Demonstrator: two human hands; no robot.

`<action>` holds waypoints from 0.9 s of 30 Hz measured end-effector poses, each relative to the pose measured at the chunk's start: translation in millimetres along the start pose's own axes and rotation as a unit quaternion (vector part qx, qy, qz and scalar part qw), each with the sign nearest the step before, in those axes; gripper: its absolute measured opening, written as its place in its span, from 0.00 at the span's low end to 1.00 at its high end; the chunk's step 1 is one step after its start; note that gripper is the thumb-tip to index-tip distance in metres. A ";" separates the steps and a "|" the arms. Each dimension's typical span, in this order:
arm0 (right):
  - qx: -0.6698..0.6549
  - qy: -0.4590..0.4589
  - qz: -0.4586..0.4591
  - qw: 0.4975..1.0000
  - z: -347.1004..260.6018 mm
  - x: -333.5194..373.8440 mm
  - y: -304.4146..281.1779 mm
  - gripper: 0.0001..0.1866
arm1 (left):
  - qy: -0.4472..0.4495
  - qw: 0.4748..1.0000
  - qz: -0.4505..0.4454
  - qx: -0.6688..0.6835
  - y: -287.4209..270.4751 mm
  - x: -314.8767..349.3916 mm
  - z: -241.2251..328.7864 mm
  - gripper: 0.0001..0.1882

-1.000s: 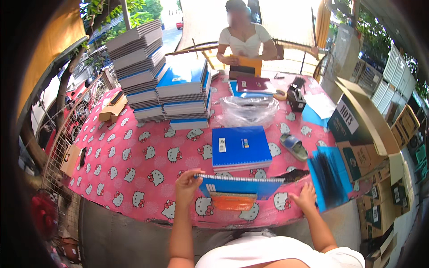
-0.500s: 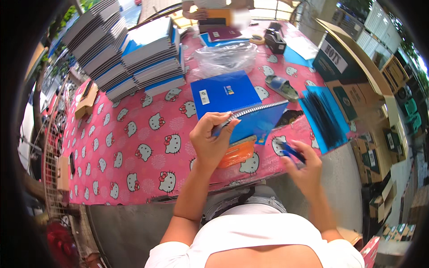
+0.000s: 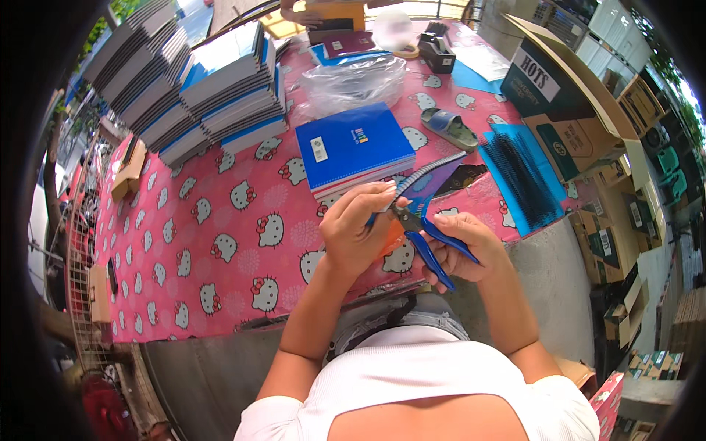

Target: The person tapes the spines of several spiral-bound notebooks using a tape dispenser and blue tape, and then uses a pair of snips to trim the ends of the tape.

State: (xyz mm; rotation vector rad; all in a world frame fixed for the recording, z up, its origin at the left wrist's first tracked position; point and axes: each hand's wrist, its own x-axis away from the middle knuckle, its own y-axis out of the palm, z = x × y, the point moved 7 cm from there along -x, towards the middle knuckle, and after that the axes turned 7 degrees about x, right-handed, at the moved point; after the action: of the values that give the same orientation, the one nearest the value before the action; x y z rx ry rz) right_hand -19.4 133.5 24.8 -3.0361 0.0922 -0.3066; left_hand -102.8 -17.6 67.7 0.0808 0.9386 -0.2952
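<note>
My left hand (image 3: 357,224) is closed on one end of a spiral-bound notebook (image 3: 434,181), whose coil runs away from me and to the right. In my right hand (image 3: 473,246) are wire cutters (image 3: 432,259) with blue handles, gripped with the handles spread. The cutters' jaws meet the coil's near end beside my left fingertips; whether they have closed on the wire cannot be made out. Just beyond my left hand lies a stack of blue notebooks (image 3: 354,147). An orange thing (image 3: 394,239) shows partly beneath my hands.
Tall notebook stacks (image 3: 235,95) stand at the back left. Clear plastic (image 3: 353,84), a slipper-shaped thing (image 3: 450,128) and a black tape dispenser (image 3: 437,55) lie farther back. Black coils (image 3: 523,176) rest on blue sheets at right, near an open carton (image 3: 562,103). Another person's hand (image 3: 300,15) shows at the far end.
My right hand has brought the cutters left and up against the coil's end by my left hand. The held notebook has turned, its cover now angled away and less visible.
</note>
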 end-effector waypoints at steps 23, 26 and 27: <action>0.542 -0.455 -0.076 0.702 14.8 -223.8 130.3 0.15 | -0.295 0.719 0.523 -0.349 -306.6 265.3 -53.5 0.19; 0.628 -0.381 -0.186 0.653 36.0 -246.3 166.4 0.16 | -0.332 0.737 0.488 -0.331 -279.0 228.0 -38.2 0.19; 0.674 -0.329 -0.222 0.623 46.7 -253.7 174.8 0.16 | -0.347 0.768 0.449 -0.296 -271.4 224.3 -40.7 0.17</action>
State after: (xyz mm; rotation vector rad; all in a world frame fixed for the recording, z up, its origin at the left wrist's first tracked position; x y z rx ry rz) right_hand -267.0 -19.1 -87.1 -1.4096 -0.6351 0.5240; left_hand -87.6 -317.4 -120.7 -0.1593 0.1350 0.8391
